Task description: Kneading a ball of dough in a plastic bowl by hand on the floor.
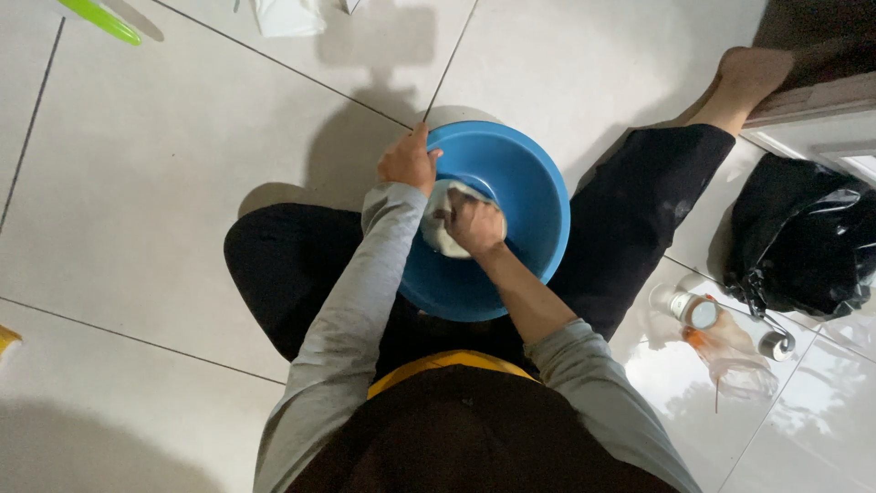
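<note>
A round blue basin [534, 196] stands on the tiled floor between my legs. My left hand [408, 162] grips the basin's left rim. My right hand [474, 224] is inside the basin, fingers closed on a lump of white dough [438, 236] that lies against the basin's inner wall. Most of the lump is hidden under that hand.
A black plastic bag [803, 237] sits at the right by a doorstep. A clear bottle with a white cap [703, 315] and a small metal item [776, 345] lie near it. A green object [100, 20] and a white cloth [287, 15] lie at the top.
</note>
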